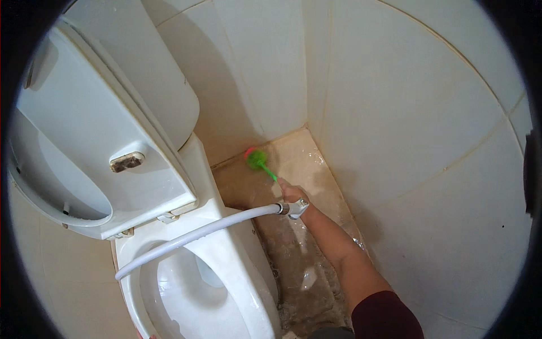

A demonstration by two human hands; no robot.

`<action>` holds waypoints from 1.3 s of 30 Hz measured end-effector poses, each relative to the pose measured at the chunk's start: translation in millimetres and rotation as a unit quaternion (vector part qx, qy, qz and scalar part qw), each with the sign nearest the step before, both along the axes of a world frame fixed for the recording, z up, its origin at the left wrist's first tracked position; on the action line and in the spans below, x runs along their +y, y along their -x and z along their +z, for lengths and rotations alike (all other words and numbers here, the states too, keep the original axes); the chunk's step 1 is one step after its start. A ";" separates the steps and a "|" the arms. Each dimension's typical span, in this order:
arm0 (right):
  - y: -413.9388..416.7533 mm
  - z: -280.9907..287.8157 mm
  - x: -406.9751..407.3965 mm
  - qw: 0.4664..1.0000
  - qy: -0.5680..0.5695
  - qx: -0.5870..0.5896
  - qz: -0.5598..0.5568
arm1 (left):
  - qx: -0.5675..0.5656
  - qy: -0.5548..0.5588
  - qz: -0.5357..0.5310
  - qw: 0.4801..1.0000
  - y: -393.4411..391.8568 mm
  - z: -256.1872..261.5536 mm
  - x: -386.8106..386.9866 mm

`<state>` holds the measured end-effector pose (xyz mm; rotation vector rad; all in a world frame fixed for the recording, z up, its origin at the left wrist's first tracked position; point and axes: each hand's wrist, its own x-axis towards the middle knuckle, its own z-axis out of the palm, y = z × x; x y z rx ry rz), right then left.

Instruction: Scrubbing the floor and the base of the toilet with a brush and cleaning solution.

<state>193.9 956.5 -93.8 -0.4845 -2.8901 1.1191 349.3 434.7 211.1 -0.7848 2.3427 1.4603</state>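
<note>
My right hand (293,193) grips the green handle of a toilet brush (256,159). The round head, green with a red patch, meets the wet floor beside the back wall and looks slightly blurred. Only a few fingertips of my left hand (147,337) show, at the bottom edge against the toilet's rim; the rest is out of view. A bidet sprayer's white hose (203,233) crosses over the toilet bowl (190,292). Its metal sprayer head (296,208) overlaps my right wrist in the view, and I cannot tell whether it touches.
The raised toilet seat and lid (101,140) lean against the cistern (156,68). Tiled walls (415,127) meet in a corner behind the brush. Water lies on the narrow tiled floor (305,271) between the toilet and the right wall.
</note>
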 end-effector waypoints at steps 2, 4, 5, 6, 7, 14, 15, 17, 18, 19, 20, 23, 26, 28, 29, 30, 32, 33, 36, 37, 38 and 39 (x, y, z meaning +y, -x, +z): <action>3.7 3.7 -1.9 0.994 0.033 0.007 -0.107 | 0.002 -0.001 -0.013 1.000 -0.9 -1.1 -7.0; 7.2 6.7 -10.2 0.974 0.065 0.014 -0.218 | 0.008 0.005 -0.021 1.000 -0.1 1.6 -0.6; 9.6 6.9 -19.8 0.965 0.153 -0.025 -0.212 | 0.013 0.010 -0.029 0.999 0.1 2.7 1.1; 9.8 4.4 -24.8 0.947 0.239 -0.063 -0.204 | 0.014 0.010 -0.030 0.999 0.1 1.4 -0.7; 7.4 2.0 -26.9 0.947 0.239 -0.062 -0.204 | 0.001 -0.024 -0.020 1.000 0.3 -0.8 -3.8; -21.6 -13.0 -56.4 0.914 0.249 0.061 -0.313 | 0.015 -0.039 -0.077 0.996 2.1 4.5 6.1; -29.1 -14.0 -64.0 0.908 0.250 0.079 -0.328 | 0.015 -0.039 -0.076 0.996 3.0 5.2 4.8; -64.6 -22.6 -81.9 0.975 0.148 0.076 -0.147 | 0.143 -0.078 -0.081 0.983 0.7 2.1 1.7; -81.5 -24.9 -78.6 0.996 0.036 0.070 0.035 | 0.144 -0.081 -0.079 0.983 1.6 1.2 4.7; -93.6 -33.6 -62.1 0.997 0.030 0.067 0.033 | 0.147 -0.084 -0.079 0.982 1.9 1.6 10.9; -104.8 -51.8 -38.5 0.999 0.011 -0.046 -0.027 | 0.149 -0.090 -0.085 0.981 3.8 0.5 17.9; -123.1 -9.2 -57.3 0.983 0.028 -0.131 -0.126 | 0.162 -0.097 -0.063 0.980 -1.0 1.8 8.5; -183.0 6.2 -97.4 0.991 0.035 -0.096 -0.091 | 0.163 -0.132 -0.078 0.975 3.8 -11.9 -12.6; -206.1 12.8 -115.4 0.996 0.024 -0.081 0.013 | 0.166 -0.128 -0.080 0.975 5.2 -15.2 -14.9; -214.3 23.2 -118.3 0.990 0.049 -0.131 0.029 | 0.169 -0.122 -0.078 0.975 5.5 -16.2 -17.7; -221.1 31.7 -114.0 0.980 0.070 -0.182 0.043 | 0.173 -0.126 -0.082 0.973 7.4 -21.0 -21.5; -201.2 28.2 -101.4 0.994 0.082 -0.054 -0.039 | 0.168 -0.125 -0.102 0.972 5.7 -16.5 -15.0; -178.1 25.5 -90.1 0.996 0.077 -0.022 -0.033 | 0.169 -0.123 -0.121 0.970 5.8 -13.2 -9.5; -155.2 15.7 -104.2 0.994 0.111 -0.004 -0.014 | 0.160 -0.143 -0.097 0.972 3.1 -5.3 7.4; -156.1 17.1 -110.1 0.989 0.146 -0.014 -0.004 | 0.158 -0.141 -0.098 0.973 2.1 -4.2 12.0; -178.5 17.0 -116.5 0.992 0.121 0.001 0.017 | 0.160 -0.136 -0.095 0.973 1.0 -4.4 17.6; -209.4 24.7 -130.2 0.994 0.098 0.015 0.044 | 0.164 -0.130 -0.087 0.974 -0.6 -2.8 16.6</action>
